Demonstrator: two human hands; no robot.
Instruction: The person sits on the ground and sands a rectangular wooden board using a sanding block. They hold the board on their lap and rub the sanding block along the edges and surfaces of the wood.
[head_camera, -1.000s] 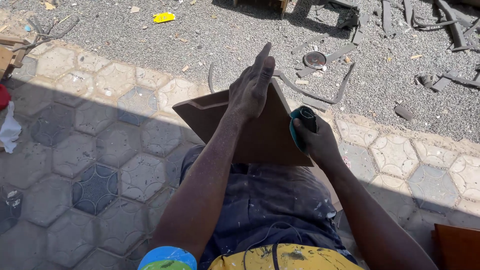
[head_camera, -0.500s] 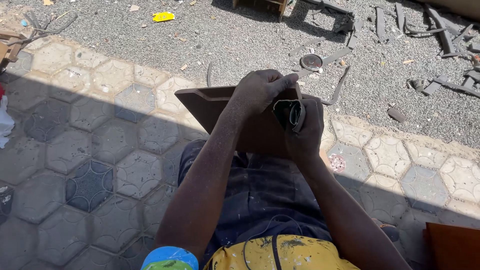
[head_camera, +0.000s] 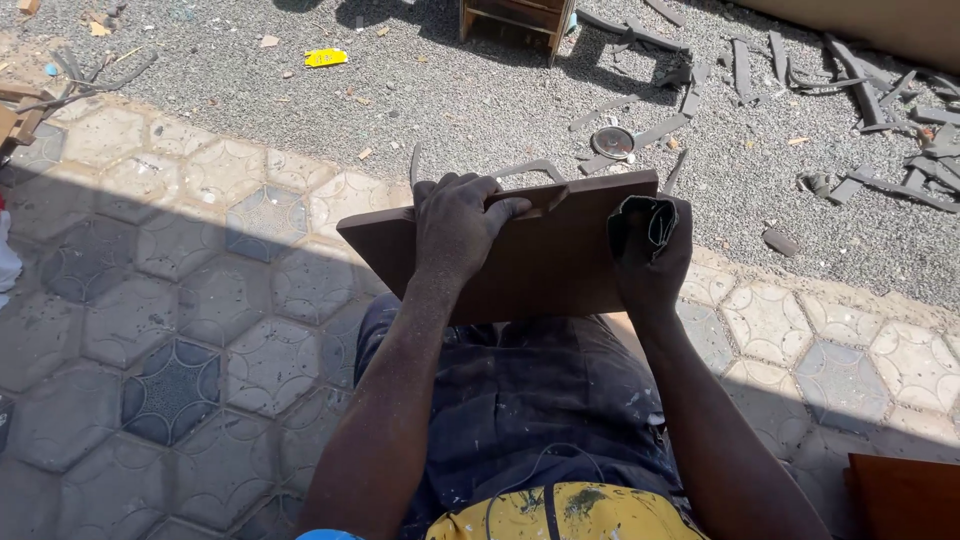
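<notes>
Gripping a brown wooden panel (head_camera: 530, 265) w/ both hands, panel propped on the lap, tilted up w/ its far edge toward the gravel (head_camera: 480, 90).

Hands: left hand (head_camera: 460, 225) clamped over panel's far edge, fingers wrapped across the top, thumb on the near face. Right hand (head_camera: 652, 262) closed on a folded dark abrasive sheet (head_camera: 640, 222), pressed against panel's right end, near the far corner. Cannot tell the sheet's exact kind; looks like worn sandpaper, greenish-black.

Progress (judgement): surface work in hand, prob. sanding. Near face reads even and matte, no visible raw patches, so most of the face seems worked. Right end under the sheet appears to be the spot in hand now; the far edge and the notch near the left hand's thumb look less tended. Underside hidden, no call on it. Est. mid-to-late stage.

Panel appearance: flat, rectangular, uniform reddish-brown, dull finish, thin in section. Small angular notch/step at far edge centre. Corners crisp. Fine dust on both hands.

Surroundings rel. to panel: hexagonal paving (head_camera: 170, 300) left of and below it; grey offcut strips (head_camera: 850, 90) beyond, far right; round disc (head_camera: 612, 142) just beyond far edge; yellow scrap (head_camera: 326, 58) far upper left; another brown board (head_camera: 905, 495) lower right.
</notes>
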